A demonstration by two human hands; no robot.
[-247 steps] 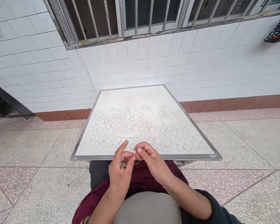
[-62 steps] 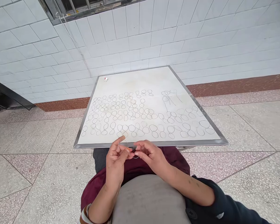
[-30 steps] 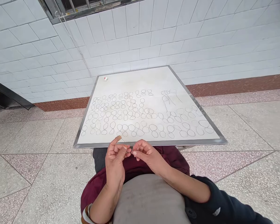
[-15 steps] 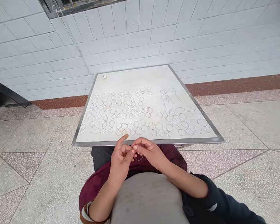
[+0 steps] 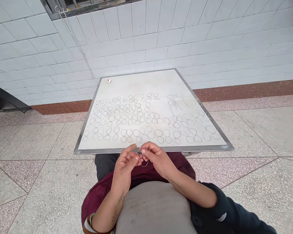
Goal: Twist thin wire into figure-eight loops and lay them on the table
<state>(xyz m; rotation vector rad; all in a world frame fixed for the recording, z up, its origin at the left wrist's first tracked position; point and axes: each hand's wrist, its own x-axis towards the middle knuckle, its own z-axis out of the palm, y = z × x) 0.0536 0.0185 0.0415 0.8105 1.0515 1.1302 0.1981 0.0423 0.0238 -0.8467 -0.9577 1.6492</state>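
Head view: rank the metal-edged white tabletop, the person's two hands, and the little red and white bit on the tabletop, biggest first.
1. White metal-edged tabletop
2. Left hand and right hand: they look alike, so unranked.
3. Red and white bit, smallest, though farthest from the camera.

The head camera looks forward and down at a white board [image 5: 139,83].

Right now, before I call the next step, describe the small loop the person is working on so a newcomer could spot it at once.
Start at the white, metal-edged tabletop in front of the seated person. At its near edge, the left hand and right hand meet, and a fine wire loop hangs from between their fingertips. Unlike the dark loops lying on the tabletop, it sits just beyond the edge, in the hands.
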